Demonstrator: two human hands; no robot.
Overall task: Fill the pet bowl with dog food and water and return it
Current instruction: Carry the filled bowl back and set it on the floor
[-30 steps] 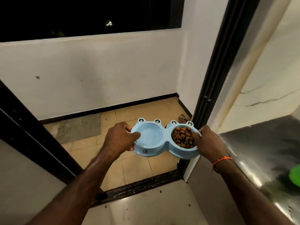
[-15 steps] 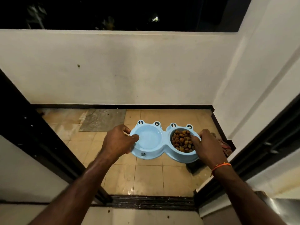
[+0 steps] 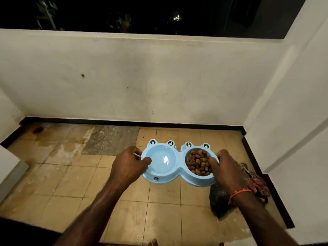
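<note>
A light blue double pet bowl (image 3: 178,172) with 4 small frog-like eyes along its far edge is held level above a tiled balcony floor (image 3: 74,176), gripped at both ends. The left hand (image 3: 128,166) grasps the left rim, thumb hooked over the edge into the left basin, which shows a bright glint and probably holds water (image 3: 162,161), though the surface is hard to make out. The right hand (image 3: 226,170) grasps the right rim, its thumb over the edge beside the brown dog food (image 3: 198,163) filling the right basin. An orange thread bracelet (image 3: 238,193) circles the right wrist. On the floor below the right wrist lie a dark bag-like bundle (image 3: 219,201) and a patterned cloth (image 3: 253,180). A grey mat (image 3: 111,140) lies against the low white wall (image 3: 142,77).
</note>
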